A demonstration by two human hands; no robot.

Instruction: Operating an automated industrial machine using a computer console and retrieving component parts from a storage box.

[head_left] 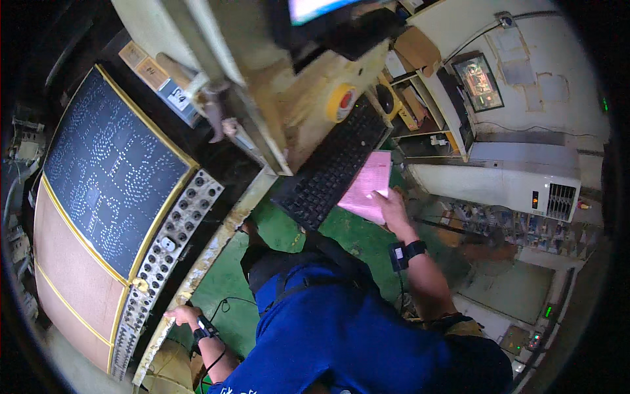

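My right hand (392, 209) is closed on the edge of a pink printed sheet (369, 184), thumb on top. The sheet lies partly beside a black keyboard (331, 167), above the green floor. At the lower left, my left hand (182, 315) rests on the worn, pale ledge (209, 268) along the front of a machine. Its fingers reach over the ledge and seem to hold nothing; their tips are small and partly hidden. Each wrist wears a black strap with a small device and a cable.
Left of the ledge is a long knob panel (190, 205), beside a dark, white-dotted board (115, 171) in a yellow frame. A yellow-based red push button (342, 102) sits above the keyboard. Shelves (426, 108) and a white air conditioner (505, 174) stand at the right.
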